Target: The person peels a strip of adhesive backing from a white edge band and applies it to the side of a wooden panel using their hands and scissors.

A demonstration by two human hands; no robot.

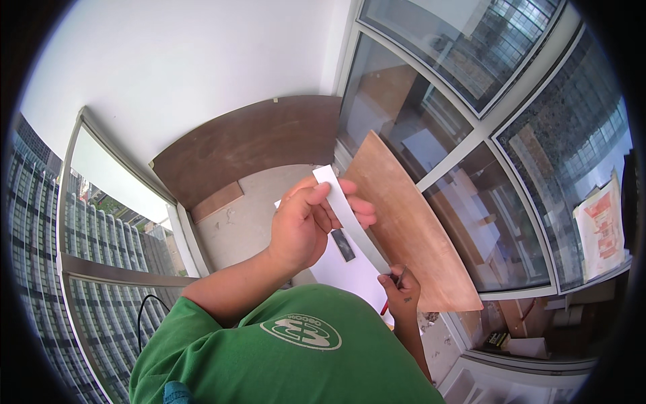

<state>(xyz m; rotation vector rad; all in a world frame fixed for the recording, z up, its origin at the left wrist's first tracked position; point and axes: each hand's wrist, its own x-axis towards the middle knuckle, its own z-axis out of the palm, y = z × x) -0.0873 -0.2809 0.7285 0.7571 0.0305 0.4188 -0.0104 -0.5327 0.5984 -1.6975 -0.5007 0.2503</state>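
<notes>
A long, narrow white strip [350,220] slants across the middle of the view. My left hand [296,227] pinches its far part under the thumb, with the other fingers stretched out behind it. At the strip's near end, my right hand [402,291] is closed around it. A slim tool with a red end [384,308] also pokes out of my right hand; its kind is not clear. Below the strip lies a white sheet or board [328,264], partly hidden by my left arm. A dark flat rectangle [344,246] rests on it.
A brown wooden panel [235,145] leans on the white wall at the back. Another wooden board [410,225] leans against the glazed frames [488,128] on the right. At the left is a window frame [66,175] with tall buildings outside. A black cable [140,323] hangs near it.
</notes>
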